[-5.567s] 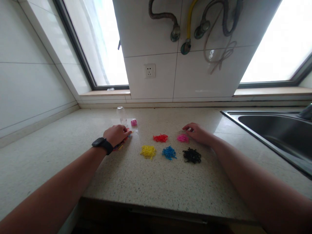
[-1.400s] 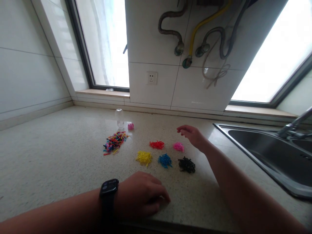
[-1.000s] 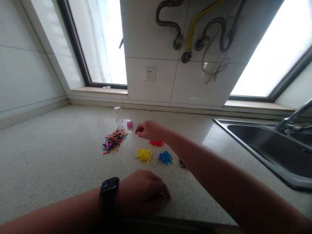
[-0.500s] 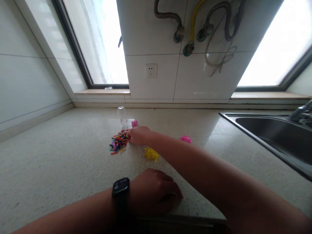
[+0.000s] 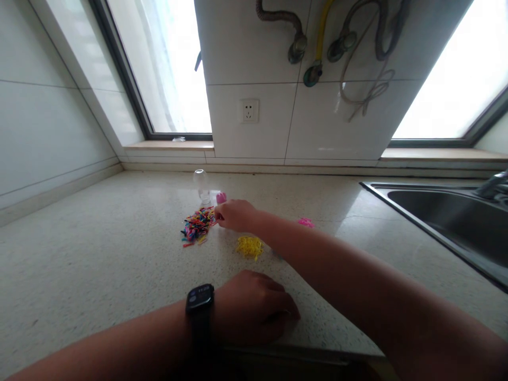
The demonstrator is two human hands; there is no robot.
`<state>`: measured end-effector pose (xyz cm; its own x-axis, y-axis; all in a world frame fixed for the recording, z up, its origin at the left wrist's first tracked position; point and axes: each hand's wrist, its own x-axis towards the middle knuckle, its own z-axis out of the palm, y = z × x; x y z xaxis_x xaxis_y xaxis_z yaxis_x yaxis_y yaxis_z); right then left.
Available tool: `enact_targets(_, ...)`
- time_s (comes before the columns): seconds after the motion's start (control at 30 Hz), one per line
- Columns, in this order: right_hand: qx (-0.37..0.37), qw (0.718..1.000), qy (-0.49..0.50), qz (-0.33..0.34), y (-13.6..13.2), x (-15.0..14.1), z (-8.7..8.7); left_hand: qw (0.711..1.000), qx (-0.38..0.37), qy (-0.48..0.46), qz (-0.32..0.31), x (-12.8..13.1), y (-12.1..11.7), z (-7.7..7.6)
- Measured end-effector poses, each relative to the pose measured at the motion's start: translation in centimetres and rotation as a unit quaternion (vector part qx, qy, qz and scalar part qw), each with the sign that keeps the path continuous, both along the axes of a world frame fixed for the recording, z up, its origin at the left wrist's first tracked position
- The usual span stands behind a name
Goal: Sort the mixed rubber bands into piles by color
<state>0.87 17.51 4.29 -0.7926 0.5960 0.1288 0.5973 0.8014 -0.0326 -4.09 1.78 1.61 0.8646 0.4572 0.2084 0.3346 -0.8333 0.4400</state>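
Observation:
My right hand (image 5: 237, 215) reaches across the counter to the right edge of a pile of many-coloured small rubber bands (image 5: 197, 225). Its fingertips are pinched together, and a reddish strand shows beside them; whether it is gripped I cannot make out. My left hand (image 5: 256, 307) rests at the counter's front edge, fingers curled in and nothing visible in them. A dark watch (image 5: 199, 297) is on that wrist. Between the hands lies a heap of yellow rubber bands (image 5: 250, 247). Beyond my right forearm sits a small pink heap (image 5: 306, 222).
A clear glass bottle (image 5: 202, 186) stands behind the coloured pile, with a pink object (image 5: 221, 198) beside it. The steel sink (image 5: 440, 211) is set in the counter at the right. A socket (image 5: 249, 111) and pipe valves (image 5: 313, 74) are on the wall.
My right hand has drawn slightly right, away from the coloured pile, its fingertips now at the edge. My left hand stays in place. The view has shifted a little.

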Motion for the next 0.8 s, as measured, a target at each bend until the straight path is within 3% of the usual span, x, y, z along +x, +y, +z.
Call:
enact_targets(0.2, -0.030, 0.996, 0.075, -0.032, 0.1, 4.2, 0.5, 1.000, 0.001, 0.005, -0.001, 0.0, 0.0, 0.2)
enact_targets(0.43, -0.104, 0.965, 0.231, -0.069, -0.5, 11.9, 1.1, 1.000, -0.011, 0.021, 0.016, 0.0, -0.2, 0.2)
enact_targets(0.6, -0.097, 0.923, 0.346, -0.137, -0.4, 17.1, 0.0, 0.999, -0.018, 0.024, 0.015, 0.2, -0.3, 0.3)
enact_targets(0.8, -0.096, 0.916, 0.360, -0.150, 0.3, 19.9, -1.4, 0.999, -0.025, 0.029, 0.020, 0.3, -0.3, 0.4)
